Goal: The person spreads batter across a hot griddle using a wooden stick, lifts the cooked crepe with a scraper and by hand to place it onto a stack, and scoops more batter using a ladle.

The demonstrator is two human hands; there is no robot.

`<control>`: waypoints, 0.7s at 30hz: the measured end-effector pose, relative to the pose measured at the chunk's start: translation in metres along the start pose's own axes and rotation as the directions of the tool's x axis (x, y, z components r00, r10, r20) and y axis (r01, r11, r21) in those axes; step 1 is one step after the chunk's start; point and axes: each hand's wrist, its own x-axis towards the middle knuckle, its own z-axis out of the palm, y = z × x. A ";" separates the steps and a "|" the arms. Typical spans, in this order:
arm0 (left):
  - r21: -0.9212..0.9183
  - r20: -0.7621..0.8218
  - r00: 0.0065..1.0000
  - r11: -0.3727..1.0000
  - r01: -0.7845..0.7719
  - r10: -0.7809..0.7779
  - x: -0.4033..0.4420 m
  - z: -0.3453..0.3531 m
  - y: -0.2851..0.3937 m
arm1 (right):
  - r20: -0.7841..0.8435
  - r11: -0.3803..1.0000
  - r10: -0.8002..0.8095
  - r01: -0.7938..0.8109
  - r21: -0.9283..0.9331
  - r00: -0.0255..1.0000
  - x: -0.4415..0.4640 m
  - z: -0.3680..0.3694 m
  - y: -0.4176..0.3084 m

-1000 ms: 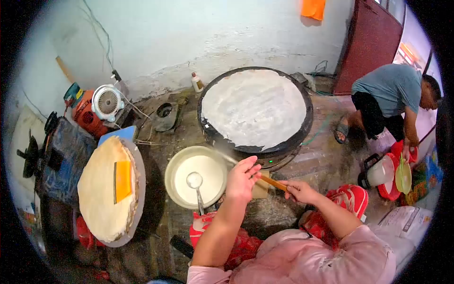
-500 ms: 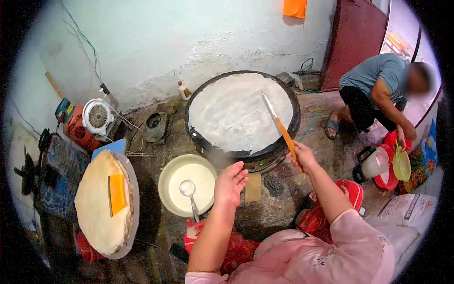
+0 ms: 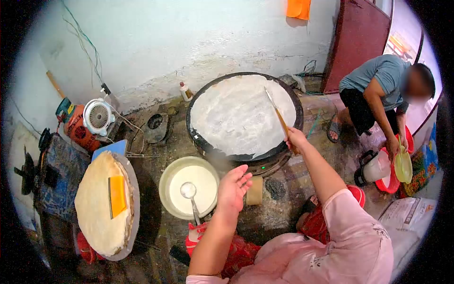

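Note:
My right hand (image 3: 296,139) is closed around the wooden handle of a long spatula (image 3: 276,110), whose thin metal blade lies over the right part of a wide white flatbread (image 3: 236,113). The flatbread covers most of a round black griddle (image 3: 297,124), with dark rim showing around it. My left hand (image 3: 233,187) is raised in front of the griddle with its fingers apart, holding nothing. Just left of that hand stands a pale bowl (image 3: 164,182) of creamy batter (image 3: 194,173), with a metal ladle (image 3: 188,190) resting in it.
At left, a stack of round flatbreads (image 3: 97,203) carries a yellow scraper (image 3: 118,196). Behind it are a small white fan (image 3: 98,116) and a bottle (image 3: 185,91). On the right, a co-worker (image 3: 378,90) bends over red basins (image 3: 388,182) with a green bowl (image 3: 403,166).
My right hand has moved slightly up and left, turning the spatula steeper, its tip a little farther right. My left hand has shifted slightly. The co-worker's hands have moved lower around the green bowl.

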 end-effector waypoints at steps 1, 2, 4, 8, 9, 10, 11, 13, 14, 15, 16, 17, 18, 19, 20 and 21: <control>0.000 0.012 1.000 1.000 -0.002 0.002 0.000 -0.001 0.000 | 0.001 1.000 0.001 -0.001 0.000 1.000 0.018 0.001 0.008; 0.000 0.010 1.000 1.000 -0.002 0.002 0.001 -0.001 0.000 | -0.060 0.963 -0.075 0.056 -0.264 0.995 0.036 0.002 0.017; 0.005 0.033 0.999 1.000 -0.003 0.003 0.002 -0.003 -0.001 | -0.121 0.637 -0.499 0.269 -0.723 0.858 0.036 0.013 0.024; -0.002 0.048 0.999 1.000 -0.007 0.007 0.001 -0.003 0.001 | -0.093 0.724 -0.251 0.123 -0.679 0.963 0.000 0.032 -0.004; -0.008 0.048 0.999 1.000 -0.008 0.009 0.000 -0.002 0.002 | -0.095 0.724 -0.252 0.123 -0.679 0.963 0.002 0.028 -0.001; -0.016 0.049 0.999 1.000 -0.010 0.011 -0.001 -0.001 0.003 | -0.121 0.906 -0.183 0.120 -0.406 0.976 0.003 0.019 0.005; -0.018 0.050 0.999 1.000 -0.010 0.011 0.000 -0.001 0.003 | -0.120 0.991 -0.110 0.099 -0.091 0.987 0.003 0.012 0.011; -0.015 0.061 0.998 1.000 -0.004 0.005 0.000 -0.001 0.004 | -0.245 0.991 -0.096 0.070 -0.114 0.965 -0.011 0.005 0.014; -0.015 0.060 0.998 1.000 -0.003 0.003 -0.001 -0.001 0.003 | -0.236 0.903 -0.262 0.152 -0.402 0.936 -0.021 0.003 0.021; -0.022 0.073 0.997 1.000 -0.002 0.004 -0.002 0.000 0.003 | -0.177 0.727 -0.415 0.209 -0.654 0.892 -0.029 0.002 0.029; -0.029 0.085 0.996 1.000 -0.002 0.004 -0.002 0.000 0.002 | -0.054 0.736 -0.422 0.307 -0.603 0.905 -0.034 0.002 0.039; -0.030 0.084 0.996 1.000 0.000 0.003 -0.003 0.000 0.001 | -0.053 0.736 -0.420 0.306 -0.604 0.906 -0.047 0.002 0.031; -0.037 0.107 0.994 0.999 0.010 -0.006 -0.004 0.000 -0.001 | 0.021 0.841 -0.309 0.283 -0.461 0.951 -0.071 0.002 0.015; -0.044 0.126 0.992 0.999 0.019 -0.013 -0.005 0.000 -0.003 | 0.117 0.923 -0.203 0.230 -0.310 0.972 -0.084 0.003 0.007; -0.036 0.123 0.992 0.999 0.014 -0.010 -0.007 0.000 -0.006 | 0.024 0.933 -0.252 0.249 -0.261 0.968 -0.088 0.004 0.009; -0.038 0.114 0.993 0.999 0.013 -0.009 -0.009 0.001 -0.008 | 0.032 0.933 -0.248 0.247 -0.260 0.968 -0.096 0.008 0.013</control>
